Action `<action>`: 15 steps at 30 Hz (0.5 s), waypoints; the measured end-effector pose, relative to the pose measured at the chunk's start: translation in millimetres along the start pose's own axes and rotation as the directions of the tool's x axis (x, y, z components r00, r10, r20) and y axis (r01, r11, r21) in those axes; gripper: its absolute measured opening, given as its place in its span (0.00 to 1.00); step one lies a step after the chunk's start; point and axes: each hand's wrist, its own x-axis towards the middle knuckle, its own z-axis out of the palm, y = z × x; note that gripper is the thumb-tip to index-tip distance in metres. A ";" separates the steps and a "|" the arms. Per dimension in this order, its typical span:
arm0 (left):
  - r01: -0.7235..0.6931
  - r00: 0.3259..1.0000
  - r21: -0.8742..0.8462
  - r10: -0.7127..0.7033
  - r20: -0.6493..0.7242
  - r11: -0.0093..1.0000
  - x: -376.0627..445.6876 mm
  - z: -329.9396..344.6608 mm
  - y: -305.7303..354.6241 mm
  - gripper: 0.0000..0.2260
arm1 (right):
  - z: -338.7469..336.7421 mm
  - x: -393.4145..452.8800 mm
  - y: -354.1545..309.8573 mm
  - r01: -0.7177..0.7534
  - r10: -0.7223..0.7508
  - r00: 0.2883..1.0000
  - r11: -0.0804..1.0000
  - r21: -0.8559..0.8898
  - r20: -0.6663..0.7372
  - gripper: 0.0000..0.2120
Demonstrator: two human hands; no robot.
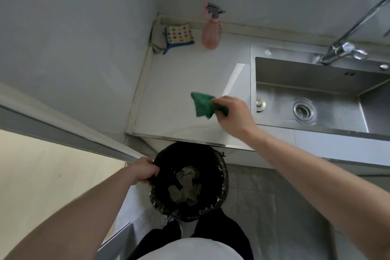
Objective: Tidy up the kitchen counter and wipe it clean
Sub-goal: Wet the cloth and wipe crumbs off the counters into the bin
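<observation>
Green cloth (203, 104) sits bunched in the right hand (234, 115), whose fingers curl round one end of it while the free end fans out toward the left over the pale table (179, 82) at the centre of the frame. Whether the cloth touches the surface or is just above it cannot be told. The left hand (144, 170), at lower centre-left, grips the rim of a bin lined with a black bag (221, 177), fingers folded over its left edge; the bin stands just below the table's front edge, and crumpled greyish paper (185, 188) lies inside it.

At the back of the table, toward upper centre, a pink spray bottle (211, 35) with a grey trigger stands upright near the wall. Left of it, in the corner, lies a spotted cloth with a blue edge (179, 35), resting partly on a grey rag (157, 42). A steel sink (312, 82) fills the right side of the frame, with its round drain (303, 110) in the basin and a curved tap (346, 46) rising at the upper right. Dark trousers and a white top show at the bottom edge.
</observation>
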 end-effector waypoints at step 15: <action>0.012 1.000 -0.042 -0.012 -0.006 0.999 6.6 4.0 -2.7 0.12 | 70.3 21.9 58.3 -0.171 0.233 0.962 0.920 -0.352 0.143 0.22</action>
